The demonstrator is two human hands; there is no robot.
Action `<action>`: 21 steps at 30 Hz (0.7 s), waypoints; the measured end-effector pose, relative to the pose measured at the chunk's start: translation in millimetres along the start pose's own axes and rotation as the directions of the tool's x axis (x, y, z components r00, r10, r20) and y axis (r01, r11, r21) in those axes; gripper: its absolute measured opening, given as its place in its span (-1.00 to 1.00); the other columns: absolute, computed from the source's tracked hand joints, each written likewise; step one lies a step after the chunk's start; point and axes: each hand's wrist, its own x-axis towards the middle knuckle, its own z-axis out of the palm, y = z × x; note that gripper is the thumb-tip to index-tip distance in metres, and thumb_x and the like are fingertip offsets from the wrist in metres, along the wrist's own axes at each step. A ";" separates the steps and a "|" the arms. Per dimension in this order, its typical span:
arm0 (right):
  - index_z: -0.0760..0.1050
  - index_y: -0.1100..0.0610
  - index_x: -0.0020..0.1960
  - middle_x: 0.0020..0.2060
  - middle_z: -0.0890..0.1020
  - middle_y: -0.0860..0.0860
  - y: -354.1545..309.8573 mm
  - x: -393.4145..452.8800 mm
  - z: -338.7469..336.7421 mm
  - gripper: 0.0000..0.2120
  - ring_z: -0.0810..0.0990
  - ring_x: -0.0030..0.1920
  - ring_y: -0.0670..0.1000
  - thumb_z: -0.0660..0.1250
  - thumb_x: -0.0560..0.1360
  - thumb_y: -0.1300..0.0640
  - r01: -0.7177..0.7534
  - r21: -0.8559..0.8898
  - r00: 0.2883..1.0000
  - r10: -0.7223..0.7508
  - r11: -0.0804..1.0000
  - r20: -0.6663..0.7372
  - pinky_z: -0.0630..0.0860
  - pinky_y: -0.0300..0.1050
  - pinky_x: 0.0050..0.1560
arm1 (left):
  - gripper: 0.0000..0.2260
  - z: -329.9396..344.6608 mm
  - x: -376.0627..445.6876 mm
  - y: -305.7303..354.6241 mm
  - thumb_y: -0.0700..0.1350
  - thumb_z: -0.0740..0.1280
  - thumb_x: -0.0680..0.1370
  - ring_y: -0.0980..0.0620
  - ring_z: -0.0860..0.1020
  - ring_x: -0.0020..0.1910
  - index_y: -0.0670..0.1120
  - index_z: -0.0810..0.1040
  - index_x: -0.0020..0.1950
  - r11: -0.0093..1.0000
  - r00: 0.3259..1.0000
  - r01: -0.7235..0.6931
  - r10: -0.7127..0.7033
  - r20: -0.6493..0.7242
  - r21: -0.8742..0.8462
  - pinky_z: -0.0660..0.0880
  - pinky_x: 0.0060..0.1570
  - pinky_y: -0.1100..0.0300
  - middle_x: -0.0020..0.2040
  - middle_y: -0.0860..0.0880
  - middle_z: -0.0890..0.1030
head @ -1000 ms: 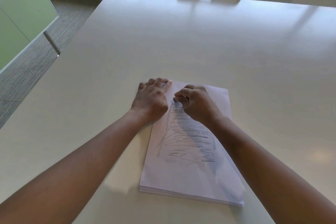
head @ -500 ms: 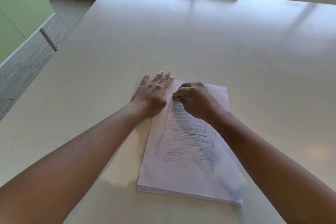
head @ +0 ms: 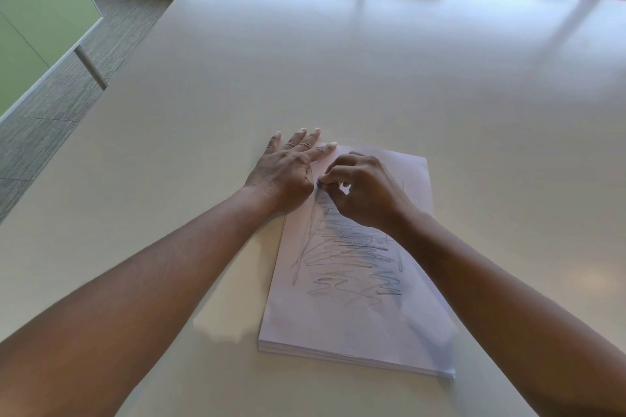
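Fingers (head: 298, 140) of the left hand (head: 284, 173), curled a second ago, now lie straight and spread at the paper stack's (head: 355, 315) far left corner on the desk (head: 338, 61). The right hand (head: 366, 193) still keeps its grip pinched on a small dark object (head: 319, 183) on the stack.

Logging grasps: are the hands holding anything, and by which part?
The right hand pinches a small dark object; which part cannot be told. The left hand lies flat on the paper stack edge, holding nothing.

White paper (head: 338, 325) w/ grey scribbles (head: 355, 257); cream table (head: 338, 61).
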 end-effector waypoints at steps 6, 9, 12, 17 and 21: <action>0.70 0.20 -0.22 -0.31 0.66 0.08 7.2 15.0 2.0 -0.88 0.55 -0.32 0.10 0.40 0.39 0.35 -0.054 -0.019 0.995 0.052 0.998 -0.090 0.55 -0.07 -0.25 | -0.43 -0.8 -0.2 0.6 -0.16 0.01 0.66 0.10 -0.05 0.66 0.20 0.11 0.65 1.000 1.000 0.002 -0.002 -0.010 0.001 -0.20 0.62 -0.05 0.69 0.08 0.05; 0.70 0.19 -0.20 -0.30 0.66 0.05 6.7 7.3 2.1 -0.89 0.54 -0.32 0.06 0.41 0.41 0.32 -0.013 0.010 0.999 0.013 1.000 -0.042 0.55 -0.04 -0.26 | -0.41 0.1 0.2 -0.2 -0.18 0.01 0.64 0.11 -0.04 0.66 0.22 0.14 0.65 1.000 1.000 0.000 0.000 -0.027 -0.001 -0.20 0.62 -0.05 0.69 0.09 0.05; 0.70 0.16 -0.17 -0.28 0.66 0.04 5.2 -0.3 1.7 -0.90 0.53 -0.31 0.05 0.42 0.43 0.30 0.021 0.017 1.000 -0.021 1.000 0.011 0.53 -0.06 -0.25 | -0.39 2.0 0.2 -1.1 -0.19 0.03 0.63 0.12 -0.05 0.66 0.22 0.15 0.65 1.000 1.000 0.003 -0.003 -0.020 0.003 -0.20 0.62 -0.05 0.69 0.10 0.04; 0.69 0.20 -0.21 -0.29 0.66 0.06 6.1 11.6 4.4 -0.89 0.54 -0.30 0.09 0.41 0.40 0.35 -0.007 -0.020 0.997 0.006 1.000 -0.076 0.54 -0.10 -0.24 | -0.43 2.1 0.9 -0.8 -0.17 0.00 0.66 0.10 -0.07 0.66 0.20 0.12 0.65 1.000 1.000 0.002 -0.002 -0.017 0.005 -0.20 0.62 -0.05 0.69 0.09 0.04; 0.68 0.19 -0.21 -0.29 0.65 0.05 8.7 11.6 7.6 -0.90 0.53 -0.29 0.05 0.43 0.41 0.35 -0.015 0.013 0.996 0.016 1.000 -0.083 0.53 -0.10 -0.26 | -0.43 1.7 0.4 -0.8 -0.15 -0.01 0.65 0.09 -0.09 0.67 0.19 0.13 0.65 1.000 1.000 0.004 -0.005 -0.013 -0.004 -0.21 0.62 -0.05 0.69 0.09 0.05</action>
